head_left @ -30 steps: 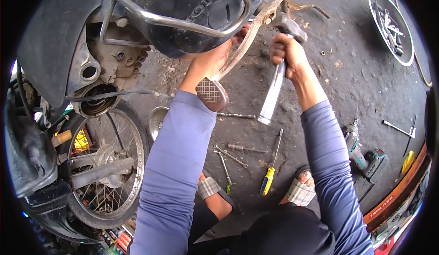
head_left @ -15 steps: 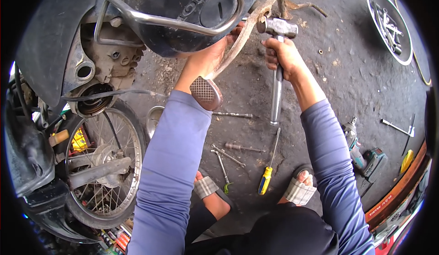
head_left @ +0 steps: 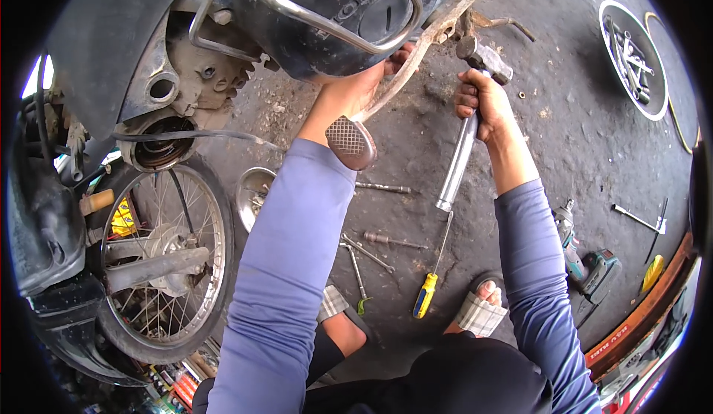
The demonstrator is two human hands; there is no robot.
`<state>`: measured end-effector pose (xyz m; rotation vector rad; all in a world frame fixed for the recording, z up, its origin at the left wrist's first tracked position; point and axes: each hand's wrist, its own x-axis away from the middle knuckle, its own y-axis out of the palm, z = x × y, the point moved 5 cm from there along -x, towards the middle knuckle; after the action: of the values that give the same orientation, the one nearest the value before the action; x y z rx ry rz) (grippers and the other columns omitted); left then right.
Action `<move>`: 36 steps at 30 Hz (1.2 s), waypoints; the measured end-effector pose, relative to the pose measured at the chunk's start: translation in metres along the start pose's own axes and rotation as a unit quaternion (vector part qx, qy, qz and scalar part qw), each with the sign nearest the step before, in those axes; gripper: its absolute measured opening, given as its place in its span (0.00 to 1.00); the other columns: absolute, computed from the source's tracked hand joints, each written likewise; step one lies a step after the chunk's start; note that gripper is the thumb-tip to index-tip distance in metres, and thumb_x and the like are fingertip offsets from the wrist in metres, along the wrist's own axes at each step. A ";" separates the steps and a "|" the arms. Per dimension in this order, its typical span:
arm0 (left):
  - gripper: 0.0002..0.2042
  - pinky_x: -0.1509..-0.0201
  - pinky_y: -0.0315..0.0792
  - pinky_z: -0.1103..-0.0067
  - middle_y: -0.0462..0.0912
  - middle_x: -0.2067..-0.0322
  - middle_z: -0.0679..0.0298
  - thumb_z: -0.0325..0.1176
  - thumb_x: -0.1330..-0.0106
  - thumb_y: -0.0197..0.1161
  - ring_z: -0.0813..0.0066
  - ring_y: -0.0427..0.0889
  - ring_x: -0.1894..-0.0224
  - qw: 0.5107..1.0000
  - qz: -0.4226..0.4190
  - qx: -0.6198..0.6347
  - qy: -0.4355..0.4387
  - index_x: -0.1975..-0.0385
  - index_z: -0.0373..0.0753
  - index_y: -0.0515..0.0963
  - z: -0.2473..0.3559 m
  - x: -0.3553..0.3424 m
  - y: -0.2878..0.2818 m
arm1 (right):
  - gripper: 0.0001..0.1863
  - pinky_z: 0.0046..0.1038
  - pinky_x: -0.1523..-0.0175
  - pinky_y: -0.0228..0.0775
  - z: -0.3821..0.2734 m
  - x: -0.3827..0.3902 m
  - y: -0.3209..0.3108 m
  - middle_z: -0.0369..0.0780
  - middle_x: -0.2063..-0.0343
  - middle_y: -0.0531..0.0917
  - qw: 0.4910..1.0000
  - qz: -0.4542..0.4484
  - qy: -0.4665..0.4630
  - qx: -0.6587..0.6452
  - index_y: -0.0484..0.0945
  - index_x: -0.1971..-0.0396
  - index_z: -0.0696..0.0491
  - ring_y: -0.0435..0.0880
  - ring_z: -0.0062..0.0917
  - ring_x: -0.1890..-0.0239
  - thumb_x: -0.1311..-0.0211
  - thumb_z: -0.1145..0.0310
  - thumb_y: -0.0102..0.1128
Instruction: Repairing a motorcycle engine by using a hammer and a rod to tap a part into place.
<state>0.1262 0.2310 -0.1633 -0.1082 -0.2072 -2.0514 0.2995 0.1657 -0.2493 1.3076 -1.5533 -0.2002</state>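
My right hand (head_left: 483, 106) is wrapped round the metal handle of a hammer (head_left: 486, 61). The hammer's head is up, just right of a rusty, bent pedal lever (head_left: 405, 69), and its handle slants down to the left. My left hand (head_left: 356, 95) reaches behind that lever, under the black engine cover (head_left: 334, 54) of a motorcycle. Its fingers are curled and partly hidden, so what they grip does not show. The lever's ridged foot pad (head_left: 352, 143) lies over my left wrist.
A spoked wheel (head_left: 219, 265) stands at left. On the dark floor lie a yellow-handled screwdriver (head_left: 425, 295), several wrenches (head_left: 364, 250), a metal bowl (head_left: 249, 210) and a cordless power tool (head_left: 590, 269). Far right sits a round basin (head_left: 661, 109) of metal tools.
The hammer and my right hand have shifted right, slightly away from the lever, and the handle leans more. My left hand stays by the engine cover. The whole view has shifted slightly.
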 end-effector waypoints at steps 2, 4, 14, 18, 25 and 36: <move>0.22 0.50 0.76 0.76 0.74 0.62 0.63 0.46 0.27 0.46 0.77 0.77 0.62 0.999 0.007 0.009 -0.043 0.44 0.33 0.66 -0.006 0.001 -0.001 | 0.06 0.15 0.87 0.53 0.003 0.001 -0.003 0.27 0.86 0.61 1.000 0.000 0.004 0.004 0.68 0.69 0.54 0.59 0.09 0.88 0.38 0.68 0.52; 0.22 0.50 0.76 0.76 0.75 0.62 0.63 0.45 0.27 0.46 0.77 0.77 0.63 1.000 -0.003 0.005 -0.028 0.45 0.33 0.67 -0.005 0.007 -0.007 | 0.05 0.15 0.87 0.54 0.010 0.001 -0.002 0.27 0.86 0.62 1.000 0.002 0.016 0.007 0.68 0.69 0.53 0.59 0.09 0.88 0.38 0.69 0.52; 0.23 0.56 0.76 0.76 0.77 0.66 0.60 0.45 0.30 0.53 0.75 0.78 0.65 0.993 0.040 0.004 -0.110 0.50 0.28 0.71 0.032 0.033 0.020 | 0.03 0.15 0.87 0.53 0.022 0.003 -0.004 0.26 0.87 0.61 0.998 0.004 0.048 0.050 0.68 0.71 0.52 0.57 0.09 0.89 0.39 0.71 0.51; 0.21 0.57 0.76 0.76 0.77 0.67 0.61 0.43 0.31 0.54 0.75 0.77 0.65 0.987 0.094 -0.014 -0.127 0.50 0.28 0.71 0.039 0.046 0.022 | 0.04 0.15 0.87 0.53 0.029 0.006 -0.003 0.26 0.87 0.61 0.997 0.006 0.061 0.049 0.68 0.72 0.52 0.58 0.09 0.89 0.40 0.70 0.52; 0.22 0.56 0.74 0.77 0.78 0.67 0.62 0.46 0.31 0.53 0.77 0.77 0.65 0.991 0.057 0.005 -0.118 0.50 0.30 0.72 0.025 0.031 0.016 | 0.04 0.18 0.87 0.55 0.032 0.011 -0.010 0.30 0.87 0.65 0.997 0.013 0.066 0.043 0.69 0.73 0.56 0.61 0.12 0.89 0.44 0.73 0.54; 0.24 0.50 0.74 0.76 0.77 0.63 0.60 0.48 0.30 0.52 0.74 0.79 0.61 0.992 0.039 0.010 -0.117 0.50 0.29 0.72 0.017 0.029 0.015 | 0.04 0.16 0.86 0.53 0.031 0.009 -0.013 0.28 0.87 0.63 0.997 0.027 0.063 0.047 0.69 0.72 0.54 0.59 0.10 0.88 0.42 0.71 0.53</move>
<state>0.1259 0.2022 -0.1403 -0.3406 -0.3639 -1.9566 0.2851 0.1388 -0.2668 1.3238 -1.5027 -0.0100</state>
